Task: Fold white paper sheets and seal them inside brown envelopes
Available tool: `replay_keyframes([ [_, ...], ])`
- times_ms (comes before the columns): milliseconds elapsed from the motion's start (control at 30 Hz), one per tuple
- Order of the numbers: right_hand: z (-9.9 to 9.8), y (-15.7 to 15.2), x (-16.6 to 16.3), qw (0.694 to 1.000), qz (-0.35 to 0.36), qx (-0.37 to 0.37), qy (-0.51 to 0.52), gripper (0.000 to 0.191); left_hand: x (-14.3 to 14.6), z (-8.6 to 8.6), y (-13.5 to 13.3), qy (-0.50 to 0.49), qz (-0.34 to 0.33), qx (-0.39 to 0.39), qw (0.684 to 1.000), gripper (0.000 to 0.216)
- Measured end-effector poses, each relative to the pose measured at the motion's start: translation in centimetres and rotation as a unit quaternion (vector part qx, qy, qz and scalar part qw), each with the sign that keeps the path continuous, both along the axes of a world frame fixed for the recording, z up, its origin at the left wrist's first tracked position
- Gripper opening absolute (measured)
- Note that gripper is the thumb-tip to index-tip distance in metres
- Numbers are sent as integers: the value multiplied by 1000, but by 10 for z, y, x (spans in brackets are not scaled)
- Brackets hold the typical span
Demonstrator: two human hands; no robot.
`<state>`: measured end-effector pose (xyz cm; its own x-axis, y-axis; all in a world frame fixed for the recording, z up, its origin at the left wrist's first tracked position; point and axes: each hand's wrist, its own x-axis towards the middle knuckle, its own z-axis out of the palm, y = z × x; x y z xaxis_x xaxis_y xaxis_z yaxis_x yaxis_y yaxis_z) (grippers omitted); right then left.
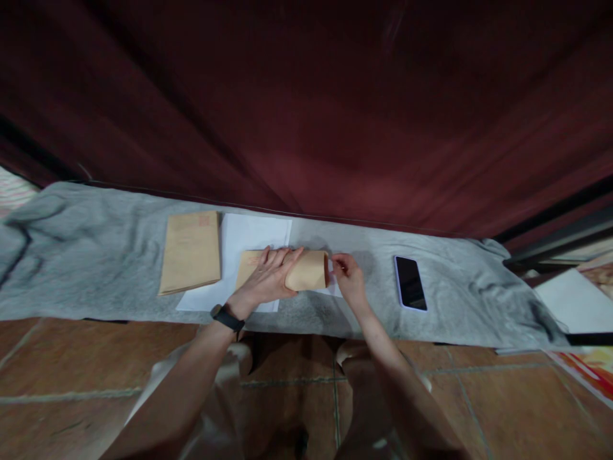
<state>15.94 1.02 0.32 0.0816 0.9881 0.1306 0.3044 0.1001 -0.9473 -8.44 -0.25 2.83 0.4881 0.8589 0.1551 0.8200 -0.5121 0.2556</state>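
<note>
On a surface (373, 252) draped in grey cloth, a brown paper envelope (310, 269) lies in front of you. Your left hand (265, 278) rests across it, fingers spread. Your right hand (349, 278) is at its right end, fingertips close together; whether they pinch anything, I cannot tell. Left: another brown envelope (191, 252), overlapping white paper (253, 233). Right: a phone (410, 284).

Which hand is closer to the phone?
The right. The right hand is by the brown envelope's open end, with only grey cloth between it and the phone. The left hand lies on the envelope, farther from the phone.
</note>
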Motion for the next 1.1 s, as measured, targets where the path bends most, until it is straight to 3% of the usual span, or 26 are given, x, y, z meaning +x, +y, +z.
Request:
replay_keyframes([
  [100,6,-2,2,984,119,-107,74,22,6,2,-1,-6,-18,12,1000,117],
  [200,11,-7,8,939,224,-224,138,25,13,3,-5,-1,-52,16,999,113],
  [300,14,-11,19,911,289,-253,150,33,18,3,-10,-4,-91,15,996,112],
  [433,14,-16,30,896,356,-254,76,37,24,4,-16,-6,-115,29,993,109],
  [567,8,-23,27,924,348,-160,-22,42,25,4,-18,15,-126,42,991,103],
  [767,10,-22,31,952,293,-24,-83,38,22,1,-16,-12,-105,20,994,103],
  [900,8,-21,39,947,299,-107,-54,32,25,2,-18,-25,-108,10,994,106],
  [1000,4,-24,42,917,336,-213,-23,28,29,4,-20,-16,-131,19,991,105],
  [1100,5,-28,39,909,353,-220,-7,30,31,4,-22,-2,-133,22,991,103],
])
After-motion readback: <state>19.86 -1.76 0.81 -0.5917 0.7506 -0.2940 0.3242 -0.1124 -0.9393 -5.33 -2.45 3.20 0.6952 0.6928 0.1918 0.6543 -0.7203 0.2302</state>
